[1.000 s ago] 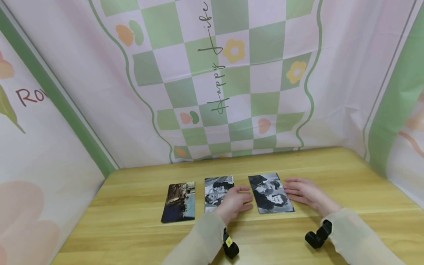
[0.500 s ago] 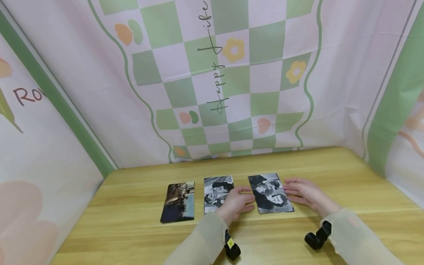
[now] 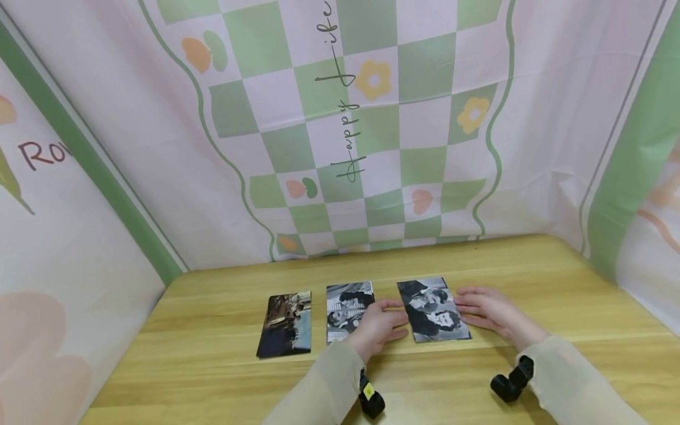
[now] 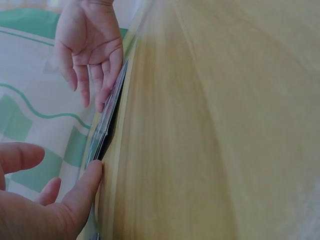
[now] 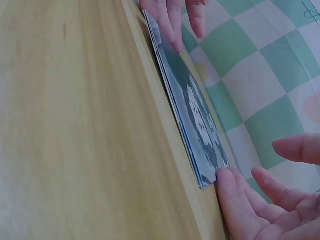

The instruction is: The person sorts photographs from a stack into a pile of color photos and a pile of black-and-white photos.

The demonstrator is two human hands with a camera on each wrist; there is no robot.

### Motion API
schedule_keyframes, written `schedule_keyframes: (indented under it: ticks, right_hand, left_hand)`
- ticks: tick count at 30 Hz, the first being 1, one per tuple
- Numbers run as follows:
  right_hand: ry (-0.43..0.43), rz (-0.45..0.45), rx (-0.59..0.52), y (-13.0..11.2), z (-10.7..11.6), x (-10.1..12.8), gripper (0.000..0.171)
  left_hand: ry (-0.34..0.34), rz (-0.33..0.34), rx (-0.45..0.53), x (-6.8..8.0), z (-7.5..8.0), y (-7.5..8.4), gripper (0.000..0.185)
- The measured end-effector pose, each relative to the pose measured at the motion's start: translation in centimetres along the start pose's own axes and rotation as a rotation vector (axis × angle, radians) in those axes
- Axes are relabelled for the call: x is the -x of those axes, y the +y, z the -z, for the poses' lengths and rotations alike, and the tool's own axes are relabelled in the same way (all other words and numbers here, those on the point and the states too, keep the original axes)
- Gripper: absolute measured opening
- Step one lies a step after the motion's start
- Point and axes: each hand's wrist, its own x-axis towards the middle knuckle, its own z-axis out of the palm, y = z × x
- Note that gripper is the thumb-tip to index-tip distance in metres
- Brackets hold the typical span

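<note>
Three photo prints lying in a row on the wooden table (image 3: 531, 265), in front of the checked green-and-pink backdrop (image 3: 340, 118). Furthest left, a dark colour print (image 3: 285, 323), flat and untouched, well clear of both hands. In the middle, a black-and-white print (image 3: 345, 310), lying flat, its near right part hidden under the left hand (image 3: 378, 326). On the right, the black-and-white portrait print (image 3: 432, 310), and here sits the action: bracketed on both long sides. Left hand flat on the table, fingers straight and loosely spread, fingertips touching the portrait's left edge, seen close in the left wrist view with one fingertip (image 4: 92, 175) against the edge of the print (image 4: 107, 125). Right hand (image 3: 491, 311) mirroring it on the other side, fingers extended and relaxed, tips against the right edge; right wrist view confirming a fingertip (image 5: 227, 185) pressed to the corner of the print (image 5: 195, 120). Nothing gripped, nothing pinched, nothing lifted; both hands open, palms down. From the wrist views, hard to tell whether one sheet or a thin stack at that spot, though several layered edges seem to show. Judging from the layout: two prints already placed and left alone, the third down on the table and being squared up between the fingertips; apparently only the final nudge into line with its neighbours remaining.
</note>
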Motion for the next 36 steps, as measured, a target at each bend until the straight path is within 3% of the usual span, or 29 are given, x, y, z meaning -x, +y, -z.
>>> schedule_keyframes:
  ticks: [12, 18, 25, 36]
  right_hand:
    - [0.029, 0.024, 0.028, 0.1, 0.0, -0.2, 0.054]
    - [0.090, 0.040, -0.042, 0.0, -0.8, -0.5, 0.058]
    - [0.166, -0.005, 0.161, -0.2, -1.6, -0.6, 0.061]
    - [0.155, -0.033, 0.206, -0.7, -3.1, 0.0, 0.060]
  left_hand:
    - [0.026, -0.001, 0.016, 0.0, -0.1, 0.3, 0.037]
    - [0.051, -0.023, 0.009, -0.2, 0.0, 0.3, 0.033]
    - [0.058, -0.053, 0.014, -0.3, 0.2, 0.1, 0.035]
    - [0.103, -0.039, -0.018, -0.1, 1.0, 0.2, 0.036]
